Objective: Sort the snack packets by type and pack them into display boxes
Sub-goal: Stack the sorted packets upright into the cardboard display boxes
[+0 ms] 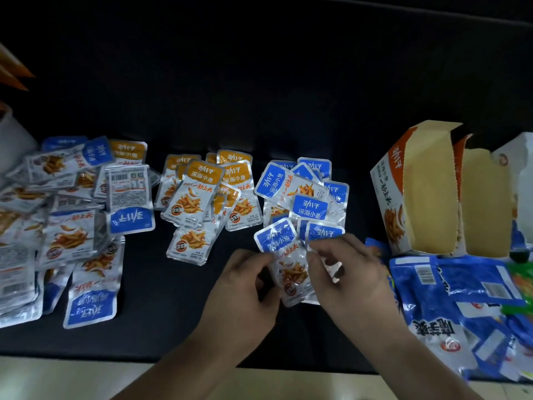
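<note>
Small silver fish-snack packets lie on a black table (259, 96). A pile of orange-topped packets (202, 192) sits in the middle, and a pile of blue-topped packets (310, 194) lies right of it. A mixed heap (66, 215) spreads over the left. My left hand (245, 287) pinches the left edge of a blue-topped packet (284, 255) at the near end of the blue pile. My right hand (346, 269) grips a second blue-topped packet (324, 233) beside it, fingers curled over it. Two open display boxes (427, 192) stand at the right, cardboard insides showing.
Large blue snack bags (461, 307) lie at the near right below the boxes, with a green packet edge (519, 278). A white container (11, 140) and orange flaps (14, 70) stand at the far left. The table's front edge (86, 357) runs close to me.
</note>
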### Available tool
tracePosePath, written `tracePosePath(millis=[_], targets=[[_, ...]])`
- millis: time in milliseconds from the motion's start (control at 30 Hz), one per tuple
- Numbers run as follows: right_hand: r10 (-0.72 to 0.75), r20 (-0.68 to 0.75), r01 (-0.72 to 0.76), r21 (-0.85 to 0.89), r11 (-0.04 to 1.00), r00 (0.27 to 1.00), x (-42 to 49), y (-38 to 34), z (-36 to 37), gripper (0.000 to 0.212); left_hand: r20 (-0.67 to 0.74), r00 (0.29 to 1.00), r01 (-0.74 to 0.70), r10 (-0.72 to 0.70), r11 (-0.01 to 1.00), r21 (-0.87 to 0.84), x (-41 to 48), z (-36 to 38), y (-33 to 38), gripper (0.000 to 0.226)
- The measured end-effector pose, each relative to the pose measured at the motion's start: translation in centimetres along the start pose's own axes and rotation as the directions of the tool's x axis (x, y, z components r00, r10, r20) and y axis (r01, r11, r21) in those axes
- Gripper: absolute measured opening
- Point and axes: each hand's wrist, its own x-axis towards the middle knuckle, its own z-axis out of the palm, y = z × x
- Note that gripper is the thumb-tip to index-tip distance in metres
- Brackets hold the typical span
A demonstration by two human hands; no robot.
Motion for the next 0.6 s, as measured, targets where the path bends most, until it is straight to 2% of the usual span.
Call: tracePosePath(millis=[100, 200, 367, 467, 533, 600], targets=[[-0.09, -0.011, 0.09, -0.054, 0.994, 0.996, 0.0, -0.8, 0.6, 0.019, -0.044, 0.997, -0.06, 0.064, 0.994, 0.092, -0.7, -0.4, -0.7, 0.047], [-0.175, 0.04, 0.178, -0.114, 0.977, 0.984, -0.1, -0.9, 1.9, 0.026, -0.007, 0.988, -0.15, 0.155, 0.964, 0.22, -1.1, -0.3, -1.1, 0.053], [-0.164, 0.132, 0.192, -0.244, 0.951, 0.978, -0.4, 0.0, 3.1, 0.039, 0.105, 0.963, -0.27, 0.25, 0.921, 0.281, -1.7, -0.5, -1.8, 0.049], [-0.17, 0.165, 0.21, -0.271, 0.939, 0.972, -0.9, 0.7, 3.0, 0.035, 0.107, 0.952, -0.305, 0.287, 0.921, 0.242, -2.5, -0.9, -2.0, 0.042], [-0.18, 0.181, 0.226, -0.28, 0.933, 0.967, -1.1, 1.0, 2.9, 0.03, 0.032, 0.955, -0.296, 0.295, 0.942, 0.156, -3.0, -1.5, -2.4, 0.039], [-0.2, 0.174, 0.243, -0.279, 0.929, 0.964, -1.0, 0.6, 3.0, 0.028, -0.028, 0.963, -0.26, 0.268, 0.953, 0.156, -3.5, -2.5, -2.9, 0.036]])
